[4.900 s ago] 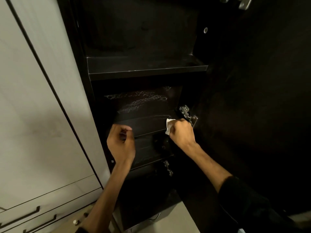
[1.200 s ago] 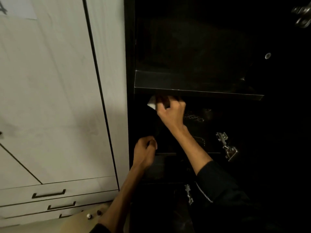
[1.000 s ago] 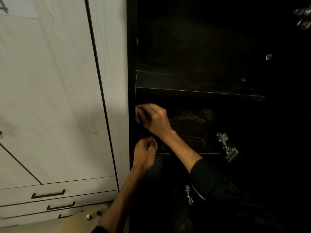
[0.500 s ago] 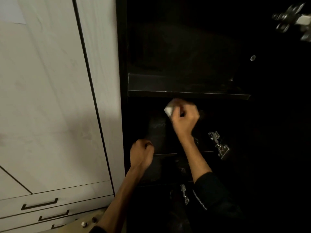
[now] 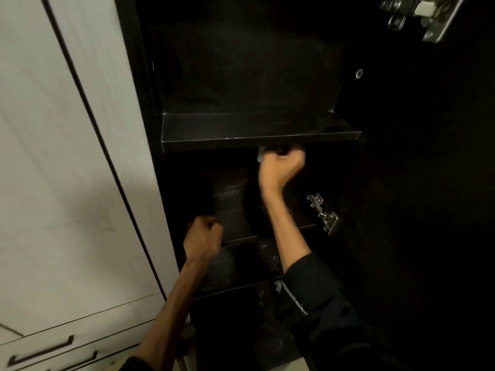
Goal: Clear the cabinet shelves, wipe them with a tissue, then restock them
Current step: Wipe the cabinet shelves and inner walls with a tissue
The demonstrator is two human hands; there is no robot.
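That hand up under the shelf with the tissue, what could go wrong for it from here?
The right hand presses the tissue just under the upper shelf, so the knuckles might scrape its edge. A metal hinge juts out beside the forearm and could snag the sleeve. The cabinet is dark, so missed spots are likely.

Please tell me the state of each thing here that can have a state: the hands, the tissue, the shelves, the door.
right hand: closed on the tissue, raised just under the upper shelf
left hand: fist closed, at the lower shelf's front edge
tissue: crumpled, mostly hidden
upper shelf: bare
cabinet door: open
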